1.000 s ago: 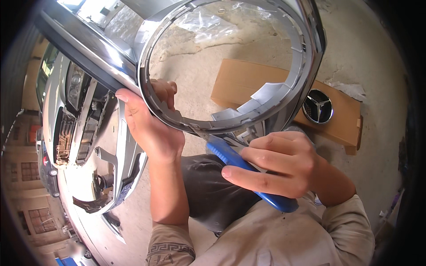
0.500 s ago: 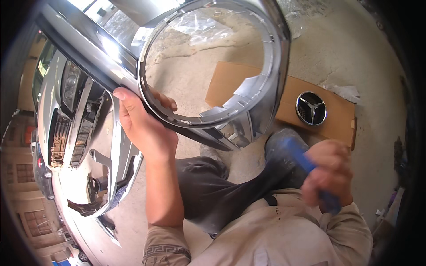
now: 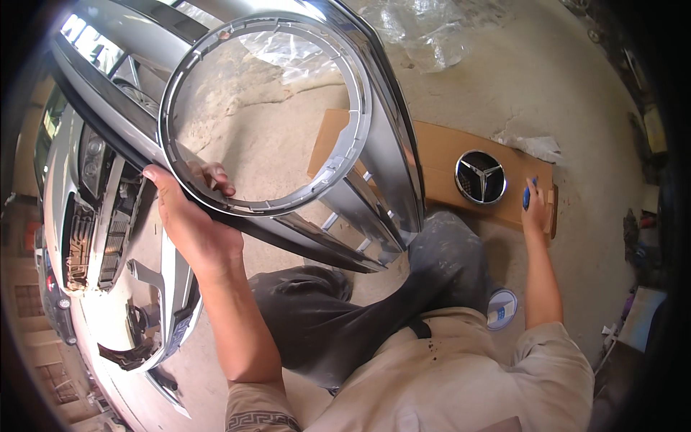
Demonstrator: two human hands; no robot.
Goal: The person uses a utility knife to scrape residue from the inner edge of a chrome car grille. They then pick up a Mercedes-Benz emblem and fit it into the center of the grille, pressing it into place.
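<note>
Currently, one silver car with an exposed front (image 3: pixel 68 151) is standing at nine o'clock. One silver curved bumper (image 3: pixel 173 281) is lying at eight o'clock, apart from the car. One silver-and-chrome slatted grille (image 3: pixel 381 162) is hanging at eleven o'clock, held off the car; its grey plastic ring (image 3: pixel 363 119) is framing bare floor. The left hand (image 3: pixel 193 230) is clamping its lower-left edge, thumb outside, fingers curling through the ring.

One long brown cardboard box (image 3: pixel 432 158) is lying at two to three o'clock, seemingly closed, contents hidden. One round chrome three-pointed-star emblem with black backing (image 3: pixel 480 177) is resting on top.

Work status, as judged: grille and emblem are remaining separate parts; how finished the ring's edge is, cannot tell.

One round white-and-blue tub (image 3: pixel 502 309) is sitting at four o'clock, contents unclear. One slim blue-handled tool (image 3: pixel 526 199) is lying within the closed fingers of the right hand (image 3: pixel 534 212), at three o'clock over the box's end; touching or not, cannot tell.
</note>
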